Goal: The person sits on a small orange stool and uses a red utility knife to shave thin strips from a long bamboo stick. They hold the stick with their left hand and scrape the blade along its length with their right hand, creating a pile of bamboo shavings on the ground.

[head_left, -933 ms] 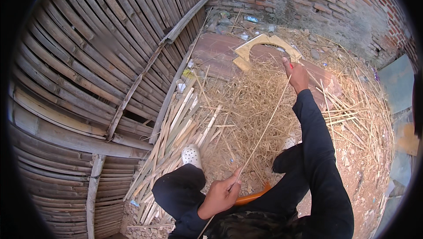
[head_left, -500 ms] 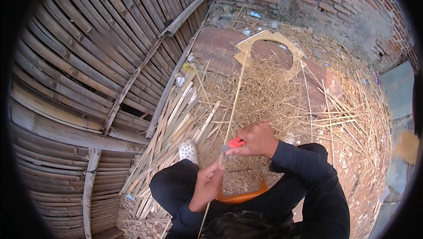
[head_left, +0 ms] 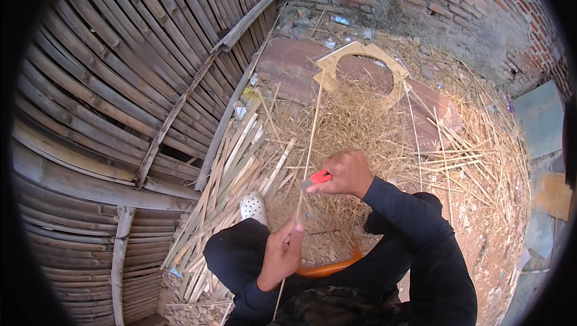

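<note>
A long, thin bamboo strip [head_left: 313,124] runs from near my lap away toward the far board. My left hand [head_left: 280,256] pinches it low down, thumb on top. My right hand [head_left: 344,173] is closed around a red cutter knife [head_left: 321,177], whose grey blade lies against the strip a little beyond my left hand. Loose bamboo shavings [head_left: 366,112] are heaped beneath and beyond the strip.
Split bamboo strips [head_left: 231,172] lie in a pile by my shoe [head_left: 253,209]. A pale board with a round cutout [head_left: 327,61] rests on a brown sheet [head_left: 288,64]. A bamboo-slat wall [head_left: 120,79] stands left, a brick wall [head_left: 457,19] behind. Something orange [head_left: 330,267] shows below me.
My right hand and the knife have slid farther along the strip, away from my left hand, so the gap between them is wider. The whole view has shifted slightly.
</note>
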A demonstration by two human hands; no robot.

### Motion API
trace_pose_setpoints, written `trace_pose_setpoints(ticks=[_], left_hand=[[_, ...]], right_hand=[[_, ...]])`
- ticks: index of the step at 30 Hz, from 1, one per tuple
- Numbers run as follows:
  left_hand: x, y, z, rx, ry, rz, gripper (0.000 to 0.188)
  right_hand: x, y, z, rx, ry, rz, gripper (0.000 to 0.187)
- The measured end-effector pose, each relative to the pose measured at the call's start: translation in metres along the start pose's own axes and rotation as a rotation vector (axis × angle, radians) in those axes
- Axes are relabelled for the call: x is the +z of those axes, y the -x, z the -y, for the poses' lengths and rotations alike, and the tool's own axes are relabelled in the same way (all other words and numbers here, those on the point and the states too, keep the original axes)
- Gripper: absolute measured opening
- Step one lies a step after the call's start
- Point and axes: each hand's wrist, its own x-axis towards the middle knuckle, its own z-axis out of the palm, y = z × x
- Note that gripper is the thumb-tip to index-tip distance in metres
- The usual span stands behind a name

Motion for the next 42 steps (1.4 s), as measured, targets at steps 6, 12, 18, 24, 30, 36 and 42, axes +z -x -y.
trace_pose_setpoints(ticks=[6,12,18,24,30,36,42], left_hand=[[-0.001,0.003,-0.004,-0.005,0.003,-0.011,0.040],[0.004,0.010,-0.006,-0.053,0.012,0.058,0.039],[0.004,0.017,-0.004,-0.076,-0.006,0.169,0.039],[0.010,0.022,0.015,-0.004,-0.009,0.273,0.040],[-0.005,0.004,0.012,-0.178,0.197,0.176,0.040],[-0.004,-0.008,0.006,-0.260,0.623,0.094,0.039],[0.002,-0.011,0.001,-0.281,0.599,0.132,0.039]], right_hand=[[-0.001,-0.012,-0.014,-0.023,0.073,-0.056,0.063],[-0.004,-0.017,-0.039,0.251,0.177,-0.058,0.065],[-0.029,-0.027,-0.082,0.452,0.206,-0.066,0.068],[-0.060,-0.015,-0.177,0.898,0.237,-0.258,0.074],[-0.061,0.004,-0.133,0.792,0.034,-0.096,0.075],[-0.020,0.010,0.009,0.078,-0.068,0.086,0.063],[-0.011,-0.003,-0.006,0.152,-0.039,0.021,0.063]])
